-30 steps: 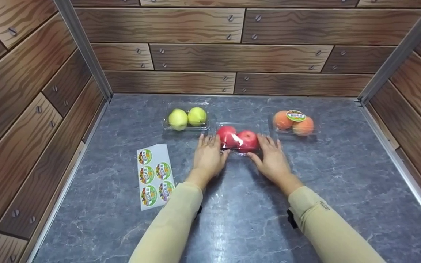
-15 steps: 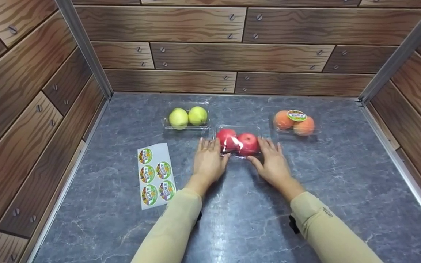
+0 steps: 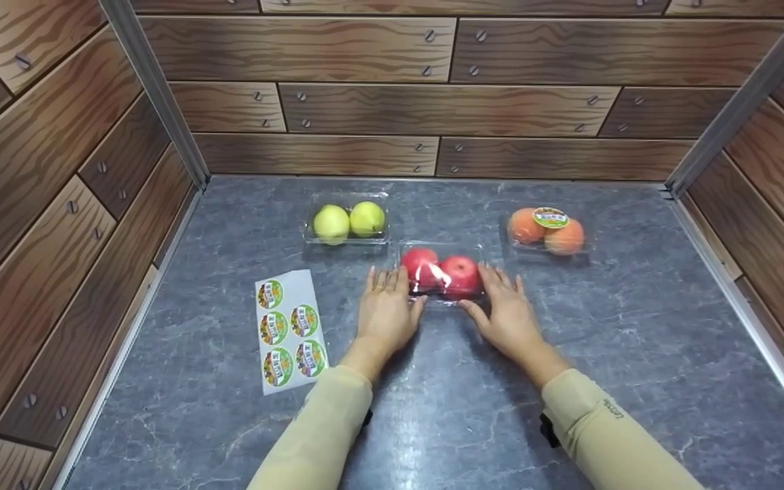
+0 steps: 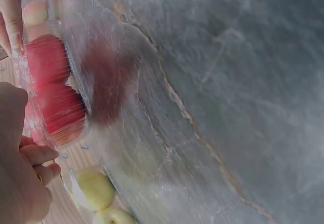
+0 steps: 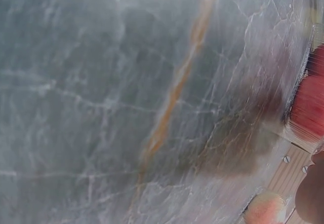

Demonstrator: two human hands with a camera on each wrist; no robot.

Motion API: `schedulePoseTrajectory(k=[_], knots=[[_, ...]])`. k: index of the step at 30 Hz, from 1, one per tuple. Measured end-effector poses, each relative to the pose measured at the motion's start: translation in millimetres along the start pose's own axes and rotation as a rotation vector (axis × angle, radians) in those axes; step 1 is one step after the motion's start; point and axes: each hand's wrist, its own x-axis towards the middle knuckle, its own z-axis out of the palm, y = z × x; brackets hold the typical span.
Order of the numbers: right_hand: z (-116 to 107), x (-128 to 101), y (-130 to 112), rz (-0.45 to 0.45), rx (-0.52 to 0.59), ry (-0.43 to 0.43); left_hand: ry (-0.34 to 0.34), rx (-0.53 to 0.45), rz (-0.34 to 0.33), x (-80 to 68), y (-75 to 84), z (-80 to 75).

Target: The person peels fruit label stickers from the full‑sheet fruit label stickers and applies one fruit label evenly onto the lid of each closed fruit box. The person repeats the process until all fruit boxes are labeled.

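Note:
A clear plastic clamshell box (image 3: pixel 443 246) with two red apples (image 3: pixel 460 275) lies on the table between my hands. My left hand (image 3: pixel 386 309) grips its left end, fingers along the side and thumb at the near corner. Opposite it, my right hand (image 3: pixel 509 316) holds the right end the same way. In the left wrist view, bent fingers (image 4: pixel 41 155) show at the end of the box beside the apples (image 4: pixel 58 107). Only a dark bit of the right hand (image 5: pixel 311 193) shows in the right wrist view, close to the apples (image 5: pixel 310 105).
Behind on the left sits a clear box of two yellow-green pears (image 3: pixel 367 219). Back right is a box of two orange-pink peaches (image 3: pixel 564 237), with a round sticker (image 3: pixel 550 218) on its lid. A sheet of several fruit stickers (image 3: pixel 295 289) lies at left. Wood-patterned walls (image 3: pixel 365 109) surround the table.
Both hands have drawn the apple box a little nearer to me across the table. The pears, peaches and sticker sheet have stayed in place.

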Motion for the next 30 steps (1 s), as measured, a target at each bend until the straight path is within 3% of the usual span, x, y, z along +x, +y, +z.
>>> schedulePoseTrajectory(k=[13,20,30], knots=[[1.0,-11.4,-2.1,-0.002,-0.003,0.004,0.006,0.021,-0.005,-13.5,2.2,1.3],[-0.6,-16.3,-5.4,-0.003,-0.003,0.006,0.068,0.004,0.018,-21.0,2.9,2.2],[0.1,-23.7,-5.6,-0.007,-0.006,0.005,0.03,0.026,0.012,-27.4,4.2,1.1]])
